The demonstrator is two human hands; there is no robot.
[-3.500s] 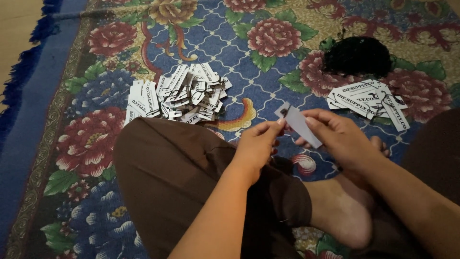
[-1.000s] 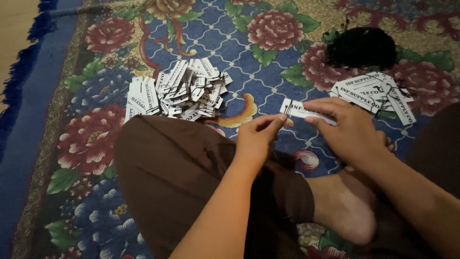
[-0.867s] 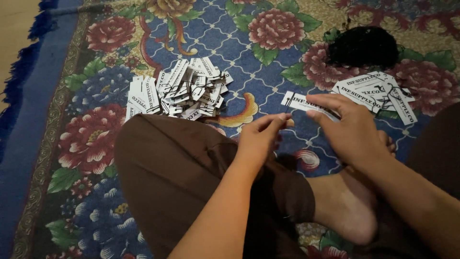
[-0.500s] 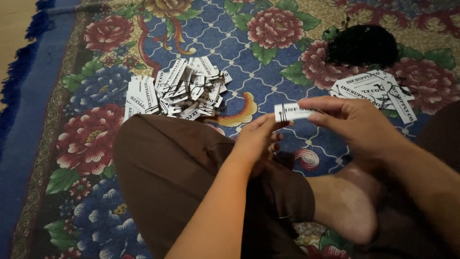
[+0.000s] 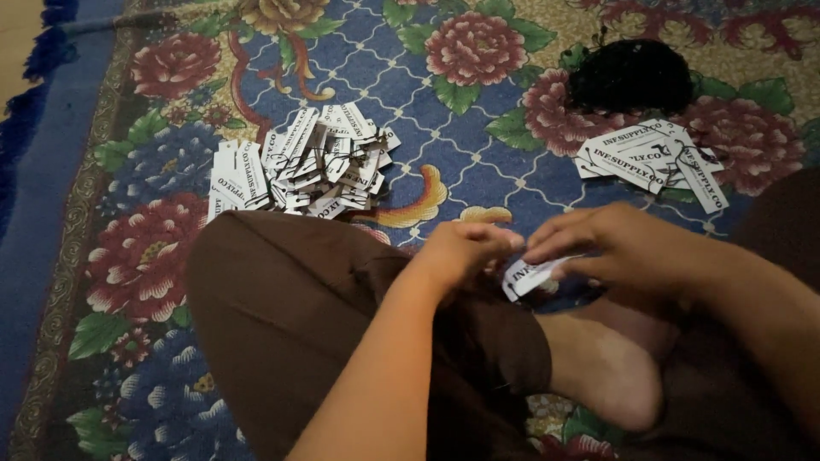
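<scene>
Tag: a small white paper tag [image 5: 531, 275] with dark print on it. It is flat and long. Only part of it shows, because fingers cover the rest.
Where the tag is: above the person's lap, between both hands, just over a bare foot [image 5: 608, 369].
Right hand: the right hand [image 5: 617, 249] is closed on the tag, with the fingers on top of it.
Left hand: the left hand [image 5: 464, 253] has its fingers bunched together right at the tag's end. I cannot tell if it pinches the tag.
Big pile: many more white tags [image 5: 301, 167] lie in a heap on the flowery rug [image 5: 478, 171], beyond the left knee.
Small pile: a few tags [image 5: 656, 160] lie farther right.
Black bundle: a dark, stringy clump [image 5: 630, 77] sits behind the small pile.
</scene>
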